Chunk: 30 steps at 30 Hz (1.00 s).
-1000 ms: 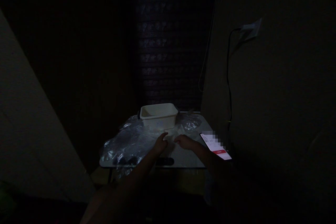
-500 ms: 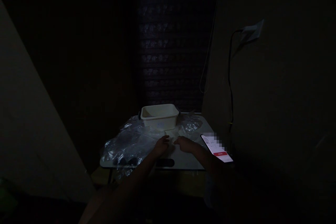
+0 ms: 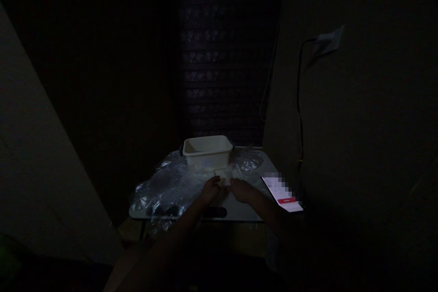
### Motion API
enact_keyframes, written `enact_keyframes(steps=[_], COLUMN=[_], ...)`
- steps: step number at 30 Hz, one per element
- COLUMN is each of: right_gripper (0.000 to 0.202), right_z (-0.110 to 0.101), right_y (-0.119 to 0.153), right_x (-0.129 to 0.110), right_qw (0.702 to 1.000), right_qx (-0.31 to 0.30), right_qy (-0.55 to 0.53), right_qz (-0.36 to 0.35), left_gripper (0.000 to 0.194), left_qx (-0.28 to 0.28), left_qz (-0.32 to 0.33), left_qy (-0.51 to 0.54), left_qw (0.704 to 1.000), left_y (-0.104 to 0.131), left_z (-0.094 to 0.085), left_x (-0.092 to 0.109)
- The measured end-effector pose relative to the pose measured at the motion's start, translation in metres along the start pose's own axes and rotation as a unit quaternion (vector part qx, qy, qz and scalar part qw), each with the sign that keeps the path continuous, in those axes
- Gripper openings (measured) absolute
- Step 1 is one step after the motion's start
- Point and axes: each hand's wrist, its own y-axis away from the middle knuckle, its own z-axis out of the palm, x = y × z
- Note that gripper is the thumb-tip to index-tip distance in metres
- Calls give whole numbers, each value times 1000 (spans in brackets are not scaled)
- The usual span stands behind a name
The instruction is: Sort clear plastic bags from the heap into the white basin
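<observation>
In dim light, my left hand [image 3: 209, 189] and my right hand [image 3: 240, 190] are close together over the small white table [image 3: 239, 212], fingers curled in. Between the fingertips shows a small pale piece [image 3: 225, 182], too dark to name; both hands seem to grip it. Just beyond them stands a white plastic tub [image 3: 208, 160] with dark handles at its ends. Crumpled clear plastic [image 3: 164, 187] is spread over the table left of my left hand. Another clear plastic heap [image 3: 251, 163] lies right of the tub.
A lit phone [image 3: 282, 194] rests at the table's right edge beside my right forearm. A dark oval slot [image 3: 215, 212] is cut in the near side. Behind is a dark blind [image 3: 205, 77]; a black cable [image 3: 299, 109] hangs from a wall socket [image 3: 330, 42].
My right fingers have curled in slightly, and the pale piece between the hands shows more plainly. My left hand has barely moved. The tub and phone stay in place.
</observation>
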Motion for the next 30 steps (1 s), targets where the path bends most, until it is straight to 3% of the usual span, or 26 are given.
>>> enact_keyframes(steps=[7,17,22,26,30], right_gripper=[32,31,39,32,27], right_z=[-2,1,1,1,7], right_y=[4,2,0,-4,-9], right_x=[1,1,8,18,27], right_qw=[1000,1000,991,956,909], right_qx=[7,11,20,21,14], right_qy=[1,14,-133,-286,-409], right_qz=[-8,-12,23,62,75], left_gripper=[44,42,73,83,88], left_qx=[18,-5,-39,-82,-125], left_qz=[-21,-32,24,96,116], left_qy=[0,75,93,59,11], left_qw=[1000,997,995,990,985], left_y=[0,11,11,11,17], left_z=[-6,0,4,8,10], left_x=[-1,16,7,0,-2])
